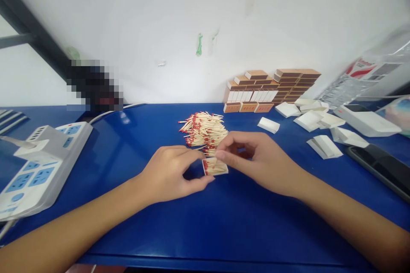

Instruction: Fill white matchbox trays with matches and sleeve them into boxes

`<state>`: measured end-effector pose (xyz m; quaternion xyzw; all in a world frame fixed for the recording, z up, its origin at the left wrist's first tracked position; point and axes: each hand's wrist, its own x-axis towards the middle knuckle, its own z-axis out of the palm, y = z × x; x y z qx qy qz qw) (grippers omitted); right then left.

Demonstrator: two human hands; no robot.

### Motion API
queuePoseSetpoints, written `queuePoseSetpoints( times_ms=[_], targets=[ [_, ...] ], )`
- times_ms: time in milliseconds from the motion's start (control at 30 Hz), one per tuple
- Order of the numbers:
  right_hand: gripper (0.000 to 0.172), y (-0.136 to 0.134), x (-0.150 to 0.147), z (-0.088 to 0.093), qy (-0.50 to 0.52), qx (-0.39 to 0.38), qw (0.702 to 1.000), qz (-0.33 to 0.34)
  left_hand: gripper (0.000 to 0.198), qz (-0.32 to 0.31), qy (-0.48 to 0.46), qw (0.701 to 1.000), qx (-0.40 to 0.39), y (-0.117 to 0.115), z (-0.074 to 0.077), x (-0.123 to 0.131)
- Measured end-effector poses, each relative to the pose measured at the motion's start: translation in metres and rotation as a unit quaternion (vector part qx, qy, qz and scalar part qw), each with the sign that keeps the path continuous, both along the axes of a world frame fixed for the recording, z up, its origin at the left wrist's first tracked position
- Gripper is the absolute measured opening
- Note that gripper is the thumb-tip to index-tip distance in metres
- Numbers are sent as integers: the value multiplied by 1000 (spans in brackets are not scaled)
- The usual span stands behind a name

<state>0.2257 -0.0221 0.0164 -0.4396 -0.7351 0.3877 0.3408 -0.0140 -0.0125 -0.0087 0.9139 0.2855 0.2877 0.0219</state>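
Observation:
A small white matchbox tray filled with red-tipped matches sits on the blue table between my hands. My left hand pinches the tray's left end between thumb and fingers. My right hand has its fingers curled, the fingertips pressing on the matches at the tray's top. Just behind the tray lies a loose pile of matches.
Stacked brown matchboxes stand against the back wall. Several empty white trays lie scattered at the right, with a white box and a dark flat object. A white power strip occupies the left.

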Motion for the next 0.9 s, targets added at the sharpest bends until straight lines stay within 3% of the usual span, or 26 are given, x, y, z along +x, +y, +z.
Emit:
queuePoseSetpoints(
  times_ms=[167, 500, 667, 900],
  targets=[
    [26, 7, 8, 1, 63, 13, 997, -35, 28, 8, 3, 1000, -7, -1, -2, 0],
    [22, 6, 8, 0, 5, -23, 1000, -18, 30, 24, 22, 999, 8, 3, 0, -4],
    [15, 5, 10, -6, -77, 39, 996, -12, 29, 31, 18, 999, 28, 4, 1, -4],
    [9, 1, -1, -17, -75, 94, 992, -49, 28, 33, -17, 998, 43, 2, 0, -1]
  ],
)
